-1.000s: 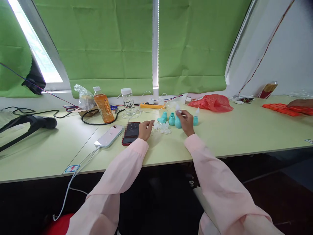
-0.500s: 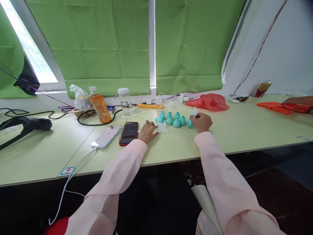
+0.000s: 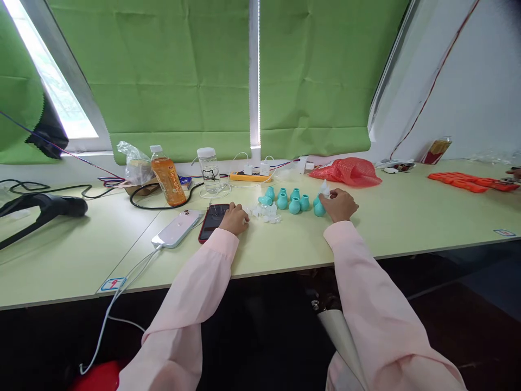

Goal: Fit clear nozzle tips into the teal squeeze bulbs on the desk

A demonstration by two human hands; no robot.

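A translucent white plastic piece (image 3: 324,189) is pinched between the thumb and fingers of my right hand (image 3: 341,205). Directly by those fingertips is a teal rounded pot-shaped piece (image 3: 319,209), with another teal piece touching it. Several more teal pots (image 3: 294,205) stand in a cluster to the left, one of them lying on its side. Loose translucent white pieces (image 3: 268,213) lie in a small heap before the cluster. My left hand (image 3: 235,219) rests between this heap and the dark phone (image 3: 211,221), its fingers bent and somewhat apart; what lies beneath it is hidden.
A pale phone (image 3: 176,228) with a cable lies at left. Behind stand an orange drink bottle (image 3: 168,179), a clear jar (image 3: 209,172) and a yellow power strip (image 3: 249,177). Red bubble wrap (image 3: 348,171) and orange pieces (image 3: 468,181) are at right, near another person's hand (image 3: 515,172).
My left hand has moved left from the white pieces to the dark phone's edge. My right hand has shifted slightly right with its white piece. The other person's hand has drawn back.
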